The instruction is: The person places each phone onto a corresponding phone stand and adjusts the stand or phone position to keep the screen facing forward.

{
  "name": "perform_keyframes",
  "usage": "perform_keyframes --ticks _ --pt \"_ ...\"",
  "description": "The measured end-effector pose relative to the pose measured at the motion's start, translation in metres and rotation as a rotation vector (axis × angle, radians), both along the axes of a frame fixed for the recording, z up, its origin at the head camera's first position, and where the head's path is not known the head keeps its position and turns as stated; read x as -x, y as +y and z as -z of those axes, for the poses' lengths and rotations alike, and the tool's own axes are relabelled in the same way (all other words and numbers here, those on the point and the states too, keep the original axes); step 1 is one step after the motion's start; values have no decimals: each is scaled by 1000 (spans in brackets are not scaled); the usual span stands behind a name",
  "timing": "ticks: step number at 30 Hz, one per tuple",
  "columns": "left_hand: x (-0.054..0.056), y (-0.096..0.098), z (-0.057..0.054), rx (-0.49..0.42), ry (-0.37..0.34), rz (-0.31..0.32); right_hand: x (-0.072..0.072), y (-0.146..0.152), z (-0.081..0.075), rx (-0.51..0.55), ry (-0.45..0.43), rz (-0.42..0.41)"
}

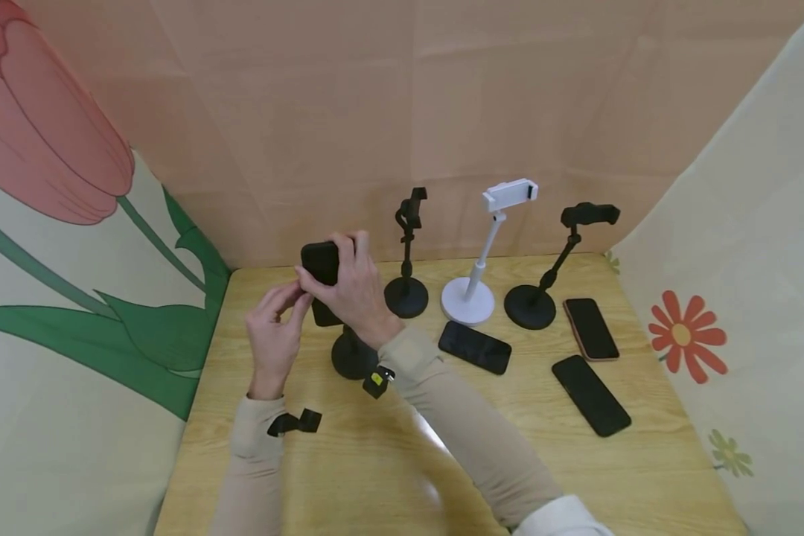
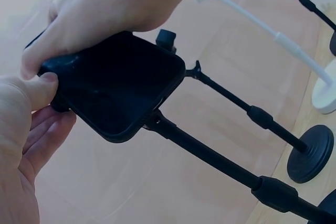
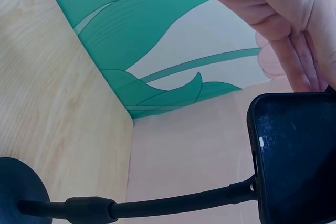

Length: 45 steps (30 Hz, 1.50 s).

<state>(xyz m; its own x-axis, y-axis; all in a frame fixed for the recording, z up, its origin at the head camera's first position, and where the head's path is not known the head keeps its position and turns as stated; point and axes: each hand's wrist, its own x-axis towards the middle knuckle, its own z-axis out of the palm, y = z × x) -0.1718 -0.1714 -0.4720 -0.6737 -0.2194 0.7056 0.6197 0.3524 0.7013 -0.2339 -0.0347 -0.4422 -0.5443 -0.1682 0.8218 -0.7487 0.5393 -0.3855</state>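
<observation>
A black smartphone (image 1: 319, 260) is held upright at the head of a black phone stand (image 1: 348, 359), left of the middle of the table. My right hand (image 1: 363, 294) grips it across the screen side, the thumb reaching its left edge. My left hand (image 1: 275, 339) pinches at that same edge, on a black clamp end (image 2: 62, 104) of the stand; the thumb overlaps the phone's rim in the left wrist view. The other clamp end (image 2: 166, 39) shows past the phone's opposite side. The phone hides the clamp's middle.
Behind stand another black stand (image 1: 406, 296), a white stand (image 1: 467, 301) and a black stand (image 1: 530, 307) at right, with bare holders. Phones lie on the wooden table: one near the white stand (image 1: 475, 347), two at right (image 1: 591, 394) (image 1: 592, 329). Printed cloth (image 1: 429, 126) encloses the table.
</observation>
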Motion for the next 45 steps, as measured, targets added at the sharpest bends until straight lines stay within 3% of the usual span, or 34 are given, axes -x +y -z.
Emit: perform_keyframes --ticks 14,27,32,38,45 --pt "-3 5 7 -28 -11 -32 -2 -1 2 8 2 -7" --pt "-1 9 13 -77 18 -67 -3 0 -2 -69 -3 -2" --pt "0 13 13 -89 24 -46 -5 5 -4 -54 -95 -9" --pt "0 19 10 -89 1 -70 -6 17 -3 -65 -166 -20" --pt "-5 21 12 -193 -64 -71 -5 40 18 -44 -270 -110"
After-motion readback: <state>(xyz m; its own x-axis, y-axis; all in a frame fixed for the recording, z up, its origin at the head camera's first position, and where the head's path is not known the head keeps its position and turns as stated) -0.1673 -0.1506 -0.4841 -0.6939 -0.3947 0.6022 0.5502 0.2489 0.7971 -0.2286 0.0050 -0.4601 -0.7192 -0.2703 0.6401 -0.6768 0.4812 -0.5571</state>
